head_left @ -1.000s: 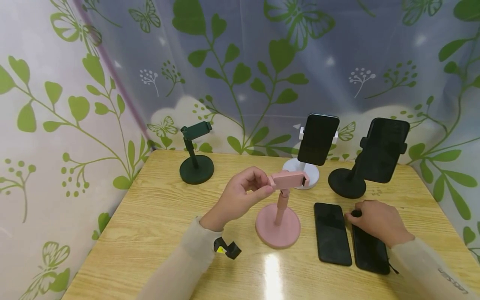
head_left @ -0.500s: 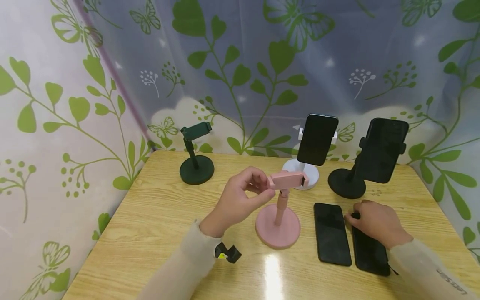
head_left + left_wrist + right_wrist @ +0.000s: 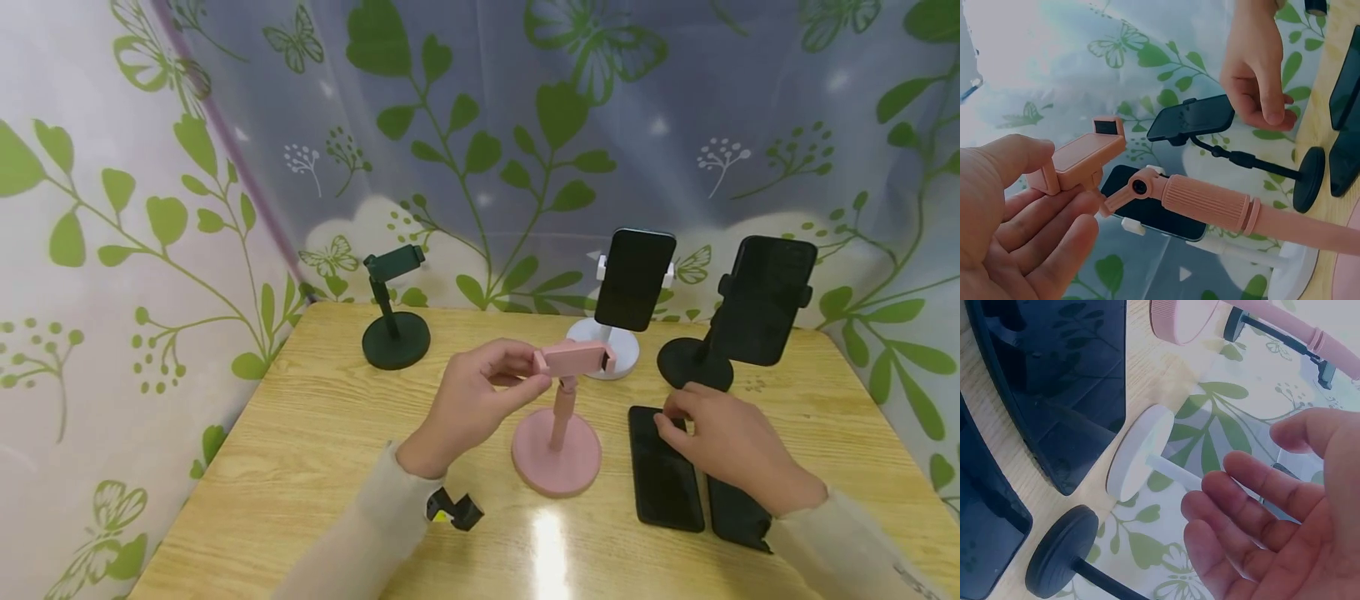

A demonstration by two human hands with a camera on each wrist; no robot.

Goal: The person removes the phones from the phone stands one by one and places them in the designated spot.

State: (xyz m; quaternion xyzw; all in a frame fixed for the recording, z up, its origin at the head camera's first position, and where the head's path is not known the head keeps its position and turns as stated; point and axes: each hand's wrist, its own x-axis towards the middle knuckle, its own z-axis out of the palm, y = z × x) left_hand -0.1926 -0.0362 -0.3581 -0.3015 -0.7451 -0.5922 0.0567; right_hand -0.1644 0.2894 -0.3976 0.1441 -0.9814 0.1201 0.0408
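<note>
left grip (image 3: pixel 476 400) on pink stand (image 3: pixel 562 417), three others (image 3: pixel 397 340), four phones (image 3: pixel 667 483)

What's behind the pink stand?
In the head view, the white stand, holding a phone, is behind the pink stand, with the patterned backdrop beyond. The pink stand's upper end hides part of the white stand's base, so that part can't be seen.

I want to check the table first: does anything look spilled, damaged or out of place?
Nothing stands out: the pink stand is upright, two loose phones lie flat on the table, and no spill or damage shows.
</note>
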